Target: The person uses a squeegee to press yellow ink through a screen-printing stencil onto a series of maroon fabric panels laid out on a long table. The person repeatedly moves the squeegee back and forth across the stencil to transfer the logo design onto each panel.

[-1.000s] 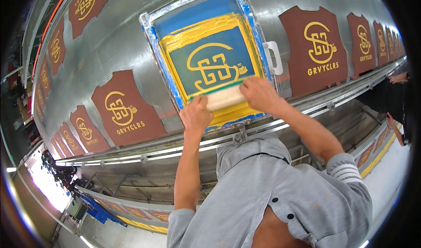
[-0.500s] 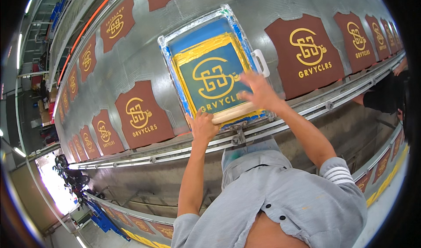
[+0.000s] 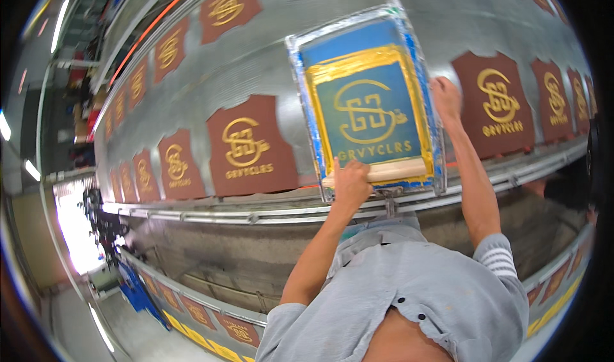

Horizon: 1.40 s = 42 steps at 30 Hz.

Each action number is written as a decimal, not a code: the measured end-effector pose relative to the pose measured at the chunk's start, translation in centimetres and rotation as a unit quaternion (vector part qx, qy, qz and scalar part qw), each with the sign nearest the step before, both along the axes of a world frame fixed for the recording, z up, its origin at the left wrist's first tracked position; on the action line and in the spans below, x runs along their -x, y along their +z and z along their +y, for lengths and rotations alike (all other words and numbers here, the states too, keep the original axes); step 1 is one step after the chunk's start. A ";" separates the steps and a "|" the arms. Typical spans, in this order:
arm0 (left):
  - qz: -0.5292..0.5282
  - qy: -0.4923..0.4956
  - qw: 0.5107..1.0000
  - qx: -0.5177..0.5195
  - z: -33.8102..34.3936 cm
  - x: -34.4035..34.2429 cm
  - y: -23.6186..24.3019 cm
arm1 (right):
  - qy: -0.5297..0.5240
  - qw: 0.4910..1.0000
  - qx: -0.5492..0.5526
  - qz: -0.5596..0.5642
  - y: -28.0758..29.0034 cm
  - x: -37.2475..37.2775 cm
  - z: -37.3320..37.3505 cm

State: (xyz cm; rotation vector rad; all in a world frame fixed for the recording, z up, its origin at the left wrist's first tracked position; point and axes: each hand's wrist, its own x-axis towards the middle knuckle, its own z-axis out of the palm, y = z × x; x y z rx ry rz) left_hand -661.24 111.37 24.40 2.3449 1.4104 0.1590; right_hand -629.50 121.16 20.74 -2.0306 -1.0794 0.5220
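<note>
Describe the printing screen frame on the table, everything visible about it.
The screen frame is a rectangular, silvery metal-looking frame edged with blue tape, holding a blue mesh. A gold logo stencil sits mid-mesh, with thick yellow-gold ink smeared in a band around it. It lies flat on the long grey table, between brown printed fabric pieces. A pale wooden-handled squeegee rests across its near end, gripped by the left hand. The right hand touches the frame's right edge.
</note>
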 end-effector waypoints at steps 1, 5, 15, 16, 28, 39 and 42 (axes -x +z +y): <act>0.011 0.004 1.000 0.003 0.6 2.2 0.2 | -0.012 0.999 0.007 0.042 0.8 2.2 0.0; 0.047 0.016 0.999 -0.014 2.6 13.5 -0.7 | -0.003 0.996 -0.053 0.067 -2.2 14.6 2.4; 0.035 0.017 0.999 -0.018 5.0 35.7 -1.3 | -0.019 0.988 -0.057 0.144 -4.7 36.8 5.7; 0.012 0.024 0.999 -0.019 4.6 36.6 -1.5 | -0.024 0.988 -0.056 0.143 -4.9 37.8 5.7; 0.049 0.019 0.995 0.084 7.3 39.5 -0.3 | -0.019 0.998 0.004 0.053 -5.9 39.1 7.2; 0.180 -0.032 0.922 0.342 16.0 36.4 -1.4 | -0.021 0.998 0.046 -0.029 -6.4 38.8 7.3; 0.210 -0.071 0.895 0.386 19.7 35.6 -1.4 | -0.016 0.971 -0.037 -0.234 -4.5 38.9 7.5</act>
